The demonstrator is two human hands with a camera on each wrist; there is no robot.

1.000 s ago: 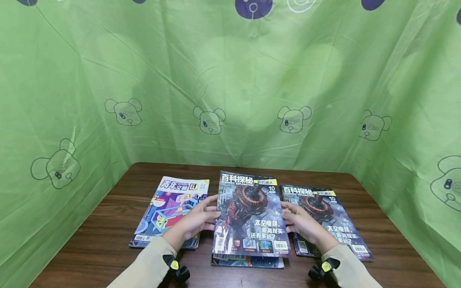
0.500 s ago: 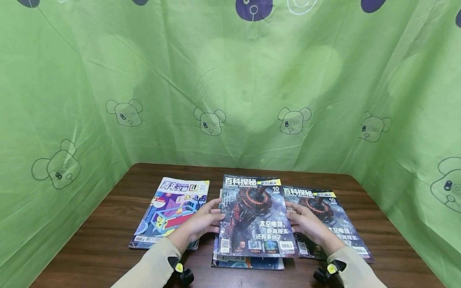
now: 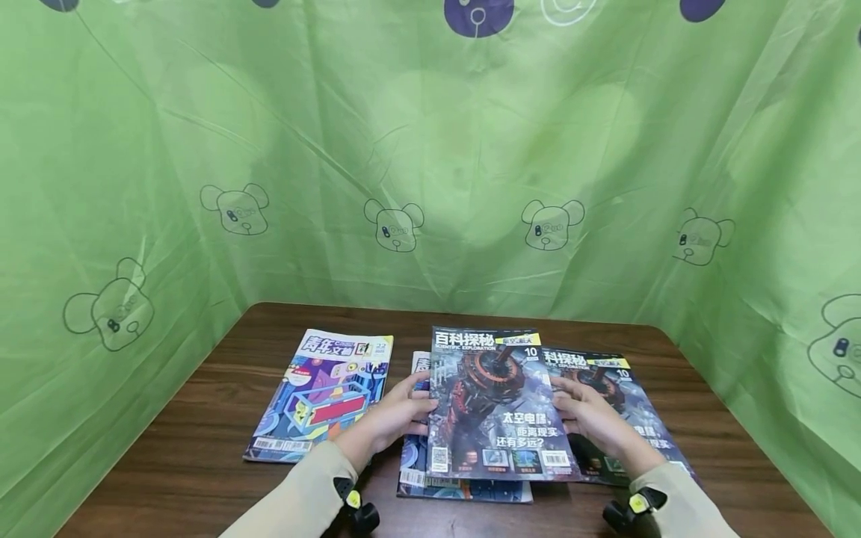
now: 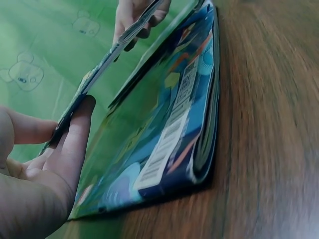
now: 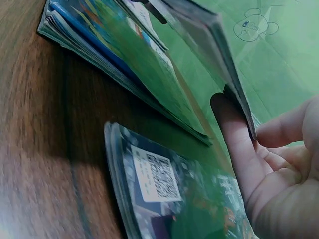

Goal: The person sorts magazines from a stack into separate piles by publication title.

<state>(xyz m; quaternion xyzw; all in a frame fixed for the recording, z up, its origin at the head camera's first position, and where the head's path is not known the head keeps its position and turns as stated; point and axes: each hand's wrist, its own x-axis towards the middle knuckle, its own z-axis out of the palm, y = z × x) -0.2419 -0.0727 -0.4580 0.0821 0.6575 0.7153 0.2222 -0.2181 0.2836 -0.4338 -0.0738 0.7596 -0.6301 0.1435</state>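
A dark science magazine (image 3: pixel 498 403) with a red ring-shaped machine on its cover is held up off the table between both hands. My left hand (image 3: pixel 393 415) grips its left edge, thumb on the cover and fingers beneath, as the left wrist view shows. At the opposite edge my right hand (image 3: pixel 592 415) pinches it the same way. Under it lies a blue and purple magazine (image 3: pixel 412 478), mostly covered. To the right rests a second dark magazine (image 3: pixel 639 418) with the same cover, partly hidden by the right hand and the held one.
Another colourful magazine (image 3: pixel 316 396) with a purple title lies to the left, its lower right corner behind the left arm. Everything rests on a brown wooden table (image 3: pixel 175 448). A green curtain (image 3: pixel 430 149) printed with bear faces hangs around the back and sides.
Both hands have carried the held dark magazine to the right. More of the blue and purple magazine below shows on its left, and the right-hand magazine is more covered.
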